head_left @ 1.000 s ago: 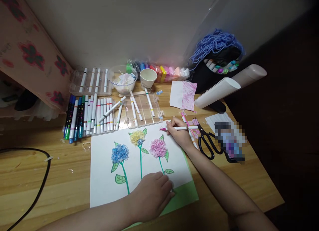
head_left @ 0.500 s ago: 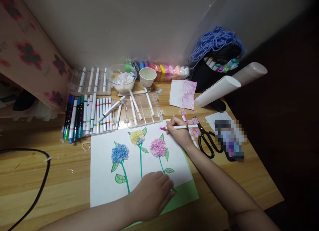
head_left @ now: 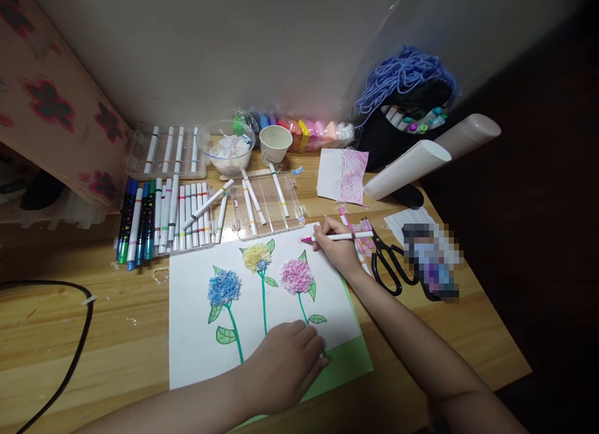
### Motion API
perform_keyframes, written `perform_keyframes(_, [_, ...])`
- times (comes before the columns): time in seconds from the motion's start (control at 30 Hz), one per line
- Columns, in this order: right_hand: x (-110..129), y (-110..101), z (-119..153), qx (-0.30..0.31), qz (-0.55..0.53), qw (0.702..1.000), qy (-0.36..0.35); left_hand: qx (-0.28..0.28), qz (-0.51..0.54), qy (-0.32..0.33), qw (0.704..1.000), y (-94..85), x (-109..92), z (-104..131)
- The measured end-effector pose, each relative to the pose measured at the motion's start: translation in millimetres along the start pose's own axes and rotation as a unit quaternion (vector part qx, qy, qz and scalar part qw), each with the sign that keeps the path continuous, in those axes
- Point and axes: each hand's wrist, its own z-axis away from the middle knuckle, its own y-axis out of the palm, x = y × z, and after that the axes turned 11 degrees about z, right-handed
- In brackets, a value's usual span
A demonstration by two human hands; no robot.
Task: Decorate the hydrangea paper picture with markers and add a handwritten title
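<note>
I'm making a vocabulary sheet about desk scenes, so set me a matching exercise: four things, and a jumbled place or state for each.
1. Left hand
2. Right hand
3. Scissors
4. Paper cup

A. Beside the clear round bowl
B. Over the lower part of the white sheet
C. Lying on the table, right of the sheet
D. Holding a pink-tipped marker

Pairs: 1-B, 2-D, 3-C, 4-A
</note>
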Motion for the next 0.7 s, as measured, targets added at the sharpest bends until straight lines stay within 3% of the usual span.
perform_keyframes(0.7, [-2.1, 0.5, -0.6, -0.002, 0.002, 1.0, 0.001, 0.004, 0.003, 0.002, 1.0, -1.8, -1.6, -0.3])
